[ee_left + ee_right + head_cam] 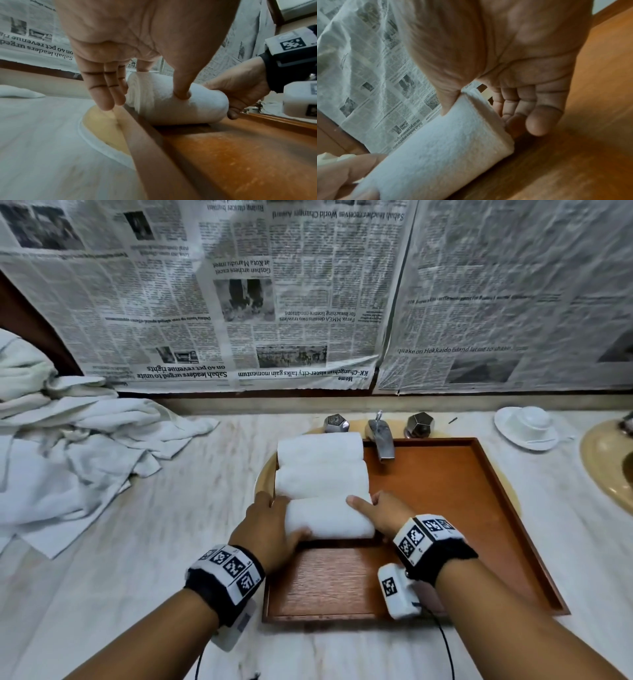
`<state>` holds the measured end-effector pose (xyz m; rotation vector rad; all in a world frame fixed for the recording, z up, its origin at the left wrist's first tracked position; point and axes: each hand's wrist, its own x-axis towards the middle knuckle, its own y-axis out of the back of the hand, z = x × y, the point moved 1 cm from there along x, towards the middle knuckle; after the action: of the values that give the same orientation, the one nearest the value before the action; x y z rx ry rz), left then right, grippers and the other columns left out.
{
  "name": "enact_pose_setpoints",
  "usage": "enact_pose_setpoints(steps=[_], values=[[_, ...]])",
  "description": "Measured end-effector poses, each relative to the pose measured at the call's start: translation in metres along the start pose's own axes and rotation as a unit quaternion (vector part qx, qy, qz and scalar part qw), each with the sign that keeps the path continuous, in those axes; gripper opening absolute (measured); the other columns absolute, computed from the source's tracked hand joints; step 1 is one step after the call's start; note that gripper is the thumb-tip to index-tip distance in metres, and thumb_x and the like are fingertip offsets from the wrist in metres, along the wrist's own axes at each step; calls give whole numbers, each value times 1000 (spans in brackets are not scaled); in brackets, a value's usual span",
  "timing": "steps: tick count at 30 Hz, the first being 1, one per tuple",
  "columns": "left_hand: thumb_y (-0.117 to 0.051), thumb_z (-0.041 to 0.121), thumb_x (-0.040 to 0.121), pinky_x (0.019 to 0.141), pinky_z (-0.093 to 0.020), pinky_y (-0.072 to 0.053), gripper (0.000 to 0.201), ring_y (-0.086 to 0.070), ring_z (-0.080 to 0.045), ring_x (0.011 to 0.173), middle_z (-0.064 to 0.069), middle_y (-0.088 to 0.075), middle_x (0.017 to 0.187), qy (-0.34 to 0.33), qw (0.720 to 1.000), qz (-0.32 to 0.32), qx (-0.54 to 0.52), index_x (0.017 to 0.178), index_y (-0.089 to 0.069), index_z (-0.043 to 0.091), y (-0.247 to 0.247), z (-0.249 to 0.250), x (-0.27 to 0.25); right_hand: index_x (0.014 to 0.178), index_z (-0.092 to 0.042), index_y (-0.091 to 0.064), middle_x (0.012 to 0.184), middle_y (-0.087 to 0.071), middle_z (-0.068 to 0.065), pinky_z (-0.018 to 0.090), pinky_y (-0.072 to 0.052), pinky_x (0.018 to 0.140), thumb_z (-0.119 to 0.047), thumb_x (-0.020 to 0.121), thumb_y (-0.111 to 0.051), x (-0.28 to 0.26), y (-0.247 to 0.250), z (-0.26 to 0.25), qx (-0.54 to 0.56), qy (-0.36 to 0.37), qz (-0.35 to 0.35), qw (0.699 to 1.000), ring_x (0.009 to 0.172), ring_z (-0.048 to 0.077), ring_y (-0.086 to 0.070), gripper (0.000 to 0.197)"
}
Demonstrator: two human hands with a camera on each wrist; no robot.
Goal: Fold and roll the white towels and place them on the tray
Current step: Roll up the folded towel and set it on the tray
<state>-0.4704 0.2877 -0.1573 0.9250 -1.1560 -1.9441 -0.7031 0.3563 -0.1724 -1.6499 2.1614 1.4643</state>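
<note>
Now both hands are gripping the third rolled towel (pixel 329 517) by its ends as it is lying on the wooden tray (pixel 455 508), touching the second roll (pixel 320 479) at its 12 o'clock, with the first roll (pixel 320 448) beyond. The left hand (pixel 265 523), at the roll's 9 o'clock, is pressing its thumb into the cloth, the other fingers (pixel 109 92) lying straight together. The right hand (pixel 385 515), at 3 o'clock, is clamping thumb and fingers around the end. Unfolded towels (pixel 78 446) are lying heaped at 10 o'clock on the counter (pixel 137 559).
</note>
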Motion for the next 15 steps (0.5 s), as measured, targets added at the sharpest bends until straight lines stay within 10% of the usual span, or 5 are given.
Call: enact_pose_setpoints(steps=[5,9,15], values=[[-65,45,86,101,-44,-45,77,-32,-35,137,-15,-20,155,-79,994,67,42,147,-32,14,0,12,-3,128,-17,-51,130,-59,5,41,-48,94,-77,78,-50,7,-6,-6,-32,-9,57,998,111,28,-59,78],[-39,38,102,120,-43,-13,71,10,-25,151,-3,20,162,-132,981,-50,129,157,2,20,-3,16,10,139,-21,-41,141,-47,7,47,-41,102,-72,88,-41,0,-9,-9,-68,-4,91,994,127,31,-47,73],[-33,38,104,120,-46,-5,69,17,-22,150,2,28,160,-114,976,-84,165,156,10,23,-4,17,13,143,-22,-36,145,-46,5,46,-42,103,-79,84,-37,2,-11,0,-19,13,57,998,127,28,-50,82]])
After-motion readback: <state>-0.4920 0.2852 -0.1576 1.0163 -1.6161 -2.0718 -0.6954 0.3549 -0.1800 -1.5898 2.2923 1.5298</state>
